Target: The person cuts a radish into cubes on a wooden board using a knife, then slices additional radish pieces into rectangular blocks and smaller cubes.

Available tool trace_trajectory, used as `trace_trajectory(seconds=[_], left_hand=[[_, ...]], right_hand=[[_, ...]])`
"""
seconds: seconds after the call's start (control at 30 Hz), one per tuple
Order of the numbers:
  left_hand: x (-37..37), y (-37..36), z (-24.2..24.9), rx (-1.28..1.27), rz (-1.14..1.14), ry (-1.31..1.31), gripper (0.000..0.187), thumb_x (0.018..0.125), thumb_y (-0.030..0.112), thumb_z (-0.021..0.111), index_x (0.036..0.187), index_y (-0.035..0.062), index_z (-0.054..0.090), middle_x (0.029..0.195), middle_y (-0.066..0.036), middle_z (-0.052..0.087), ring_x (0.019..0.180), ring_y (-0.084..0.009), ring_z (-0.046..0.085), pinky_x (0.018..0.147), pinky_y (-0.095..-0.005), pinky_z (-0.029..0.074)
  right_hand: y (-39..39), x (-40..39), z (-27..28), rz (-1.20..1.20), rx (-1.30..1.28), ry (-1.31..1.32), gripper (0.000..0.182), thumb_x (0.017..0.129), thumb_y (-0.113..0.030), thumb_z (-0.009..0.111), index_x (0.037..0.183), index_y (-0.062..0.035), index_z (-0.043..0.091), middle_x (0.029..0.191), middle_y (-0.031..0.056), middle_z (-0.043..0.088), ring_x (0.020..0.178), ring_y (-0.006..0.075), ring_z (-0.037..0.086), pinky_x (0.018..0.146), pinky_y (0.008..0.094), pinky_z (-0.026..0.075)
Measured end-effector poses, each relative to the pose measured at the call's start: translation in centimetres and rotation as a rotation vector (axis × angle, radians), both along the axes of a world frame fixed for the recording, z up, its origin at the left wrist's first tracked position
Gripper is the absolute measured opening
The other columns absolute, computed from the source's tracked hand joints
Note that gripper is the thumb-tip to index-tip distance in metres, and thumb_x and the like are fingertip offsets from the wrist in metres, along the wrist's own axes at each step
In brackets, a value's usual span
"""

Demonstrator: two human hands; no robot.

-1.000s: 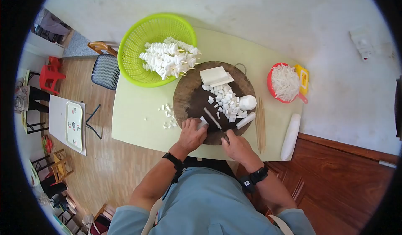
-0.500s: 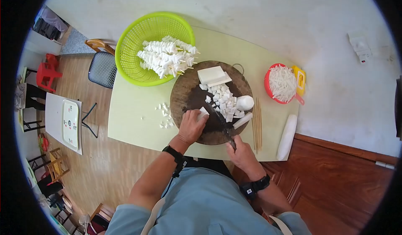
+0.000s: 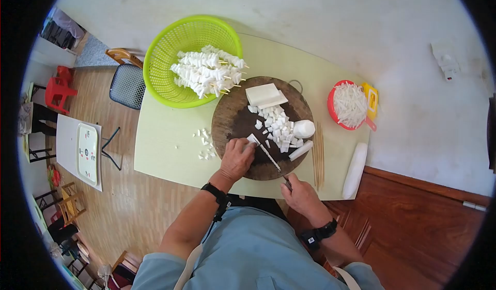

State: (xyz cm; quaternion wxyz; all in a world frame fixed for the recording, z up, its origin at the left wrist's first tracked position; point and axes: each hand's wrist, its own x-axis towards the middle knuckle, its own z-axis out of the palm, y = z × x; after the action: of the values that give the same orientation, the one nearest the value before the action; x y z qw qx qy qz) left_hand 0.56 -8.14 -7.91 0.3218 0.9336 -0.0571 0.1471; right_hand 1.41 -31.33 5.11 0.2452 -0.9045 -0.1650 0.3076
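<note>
My left hand (image 3: 237, 157) is closed on a white piece (image 3: 252, 139) at the left part of the round wooden board (image 3: 227, 114). A knife (image 3: 270, 158) is in my right hand (image 3: 302, 194), its handle gripped near the board's lower edge and its blade beside the white piece. Right of the blade lies a pile of white cubes (image 3: 280, 130). White slabs (image 3: 264, 95) lie at the top of the board, a rounded white chunk (image 3: 304, 129) and a white stick (image 3: 301, 150) at its right.
A green basket (image 3: 155, 57) holds white skewered pieces (image 3: 206, 68). Beyond the board are wooden skewers (image 3: 319, 158), a red colander (image 3: 330, 104) of white strips, a yellow packet (image 3: 371, 99) and a long white radish (image 3: 355, 171). Small white bits (image 3: 205, 140) lie left.
The knife blade has tilted, now showing as a thin light line with its tip nearer my left hand. My left hand has barely moved.
</note>
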Motion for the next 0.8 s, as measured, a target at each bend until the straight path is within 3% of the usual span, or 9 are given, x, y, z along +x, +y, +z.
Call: trace_trajectory(seconds=[0.2, 0.4, 0.57, 0.8], left_hand=[[0.1, 0.1, -0.1, 0.008, 0.004, -0.001, 0.038, 0.078, 0.011, 0.071, 0.115, 0.0124, 0.063, 0.112, -0.010, 0.058, 0.103, -0.0312, 0.054, 0.087, -0.0433, 0.045], [0.2, 0.2, -0.3, 0.032, -0.014, -0.026, 0.035, 0.080, 0.014, 0.070, 0.114, 0.0134, 0.062, 0.110, -0.008, 0.058, 0.102, -0.0306, 0.054, 0.084, -0.0428, 0.044], [0.1, 0.0, 0.2, -0.059, 0.002, -0.029, 0.033, 0.079, 0.012, 0.070, 0.111, 0.0117, 0.063, 0.109, -0.015, 0.056, 0.101, -0.0335, 0.054, 0.086, -0.0438, 0.045], [-0.2, 0.2, -0.1, -0.072, -0.002, -0.013, 0.033, 0.079, 0.011, 0.070, 0.111, 0.0108, 0.063, 0.110, -0.017, 0.055, 0.102, -0.0354, 0.054, 0.088, -0.0444, 0.045]], right_hand=[[1.0, 1.3, 0.6, 0.045, -0.075, 0.035, 0.026, 0.097, -0.027, 0.058, 0.101, -0.0028, 0.048, 0.074, 0.0258, 0.064, 0.070, 0.0472, 0.063, 0.062, 0.0570, 0.048], [3.0, 3.0, -3.0, 0.042, -0.003, -0.037, 0.026, 0.097, -0.026, 0.057, 0.100, -0.0014, 0.049, 0.073, 0.0271, 0.064, 0.072, 0.0487, 0.063, 0.063, 0.0577, 0.048], [3.1, 3.3, -2.9, -0.092, 0.074, -0.046, 0.027, 0.096, -0.026, 0.059, 0.102, -0.0009, 0.051, 0.075, 0.0279, 0.064, 0.073, 0.0487, 0.063, 0.064, 0.0579, 0.048], [0.9, 1.2, -0.5, -0.022, 0.039, -0.037, 0.029, 0.096, -0.027, 0.059, 0.103, -0.0010, 0.051, 0.072, 0.0265, 0.063, 0.071, 0.0480, 0.063, 0.062, 0.0572, 0.047]])
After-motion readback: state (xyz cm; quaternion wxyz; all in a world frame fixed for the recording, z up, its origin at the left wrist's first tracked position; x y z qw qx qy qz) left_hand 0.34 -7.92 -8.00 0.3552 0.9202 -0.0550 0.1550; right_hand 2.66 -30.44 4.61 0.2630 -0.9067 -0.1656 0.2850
